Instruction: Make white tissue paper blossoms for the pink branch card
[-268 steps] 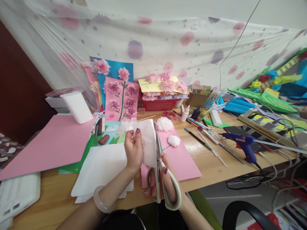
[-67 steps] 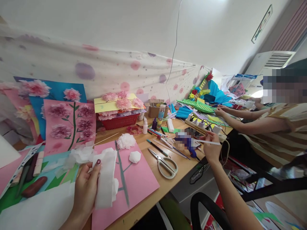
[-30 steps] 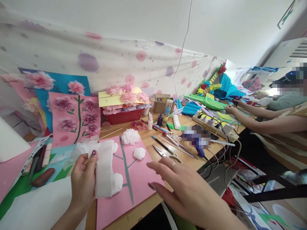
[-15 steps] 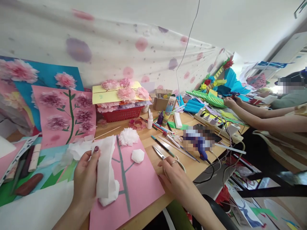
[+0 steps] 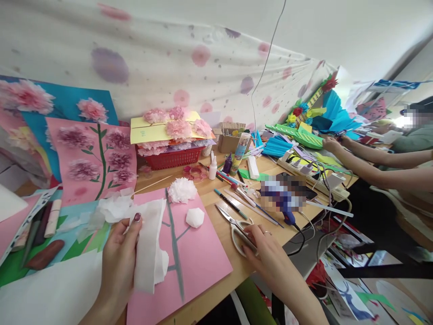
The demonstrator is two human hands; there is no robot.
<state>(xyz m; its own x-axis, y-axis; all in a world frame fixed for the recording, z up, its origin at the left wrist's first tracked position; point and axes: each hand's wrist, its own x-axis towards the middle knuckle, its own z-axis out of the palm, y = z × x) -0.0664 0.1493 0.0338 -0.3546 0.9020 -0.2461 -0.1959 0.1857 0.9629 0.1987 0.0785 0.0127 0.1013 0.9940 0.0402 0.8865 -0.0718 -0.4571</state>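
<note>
Between the thumb and fingers of my left hand [image 5: 123,246] is a folded strip of white tissue paper [image 5: 149,246], held upright over the left part of a pink sheet [image 5: 206,266]. The sheet carries a painted grey-green stem [image 5: 175,253] with side branches. A ruffled white paper flower [image 5: 182,190] and a smaller white paper bud [image 5: 195,218] lie at its upper part. Another white piece shows partly behind the strip. My right hand [image 5: 267,248] has its fingers curled on the handles of the scissors [image 5: 230,217], which lie on the table, blades slightly apart, pointing away.
Crumpled tissue [image 5: 113,207] lies left of the sheet. Pens [image 5: 232,203], a blue glue gun [image 5: 286,203] and a power strip [image 5: 311,174] with cables are to the right. Behind stand a red basket [image 5: 172,159] and a pink flower picture [image 5: 91,158]. A co-worker's arms [image 5: 372,162] reach in at right.
My right hand has shifted right from the sheet's edge onto the scissor handles, which now show more. My left hand still holds the tissue strip, slightly turned. The view has swung a little.
</note>
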